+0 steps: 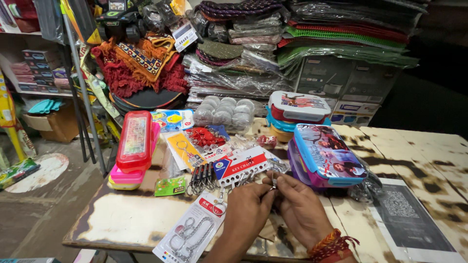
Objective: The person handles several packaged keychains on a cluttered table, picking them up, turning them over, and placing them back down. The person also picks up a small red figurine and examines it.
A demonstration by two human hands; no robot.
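Here, at a cluttered stall table [122, 219] of scuffed, pale board, we work left to right: a glossy red pencil box [134, 141] tops a pink one, then a carded chain [187, 236] in clear plastic lies near the front edge. Our left hand [248, 207] and right hand [300, 209] meet at the middle, fingertips pinched together on a small metal keyring [274, 183], held just above the table beside the keychain card [241, 168]. We judge the sorting barely begun: most rings hang on that card, only one in hand. Rightward, rounded plastic lunch boxes [326, 156] stack, printed and shiny; farther on lies a flat grey sheet [409, 219].
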